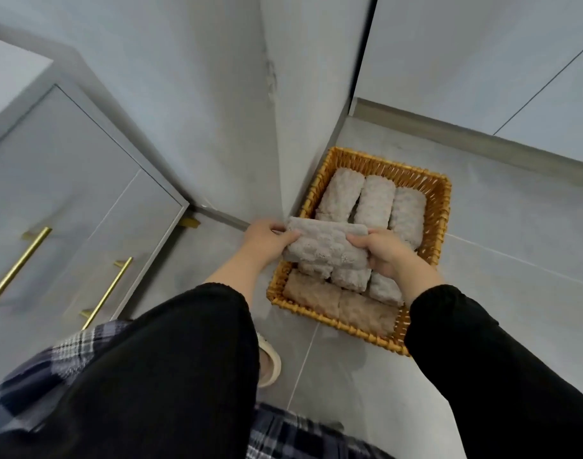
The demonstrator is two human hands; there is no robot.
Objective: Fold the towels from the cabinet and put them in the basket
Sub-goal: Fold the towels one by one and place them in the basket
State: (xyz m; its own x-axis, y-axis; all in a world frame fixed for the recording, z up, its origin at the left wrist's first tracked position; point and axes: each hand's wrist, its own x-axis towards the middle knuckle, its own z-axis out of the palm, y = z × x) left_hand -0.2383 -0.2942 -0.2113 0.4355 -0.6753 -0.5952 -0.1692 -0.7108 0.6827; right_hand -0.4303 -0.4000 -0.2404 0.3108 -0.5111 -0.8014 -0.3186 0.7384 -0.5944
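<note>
A folded grey towel [326,241] hangs just above the wicker basket [440,220] on the floor. My left hand [266,238] grips its left end and my right hand [387,251] grips its right end. Inside the basket lie three rolled grey towels [374,202] side by side, reaching under the held towel. Two brownish towels [336,303] lie along the near side.
The basket stands against a grey wall corner [283,160]. A grey drawer cabinet [68,180] with gold handles [108,293] is at left. Grey cabinet doors [482,61] run behind the basket. My slippered foot [268,362] is on the tiled floor [515,260].
</note>
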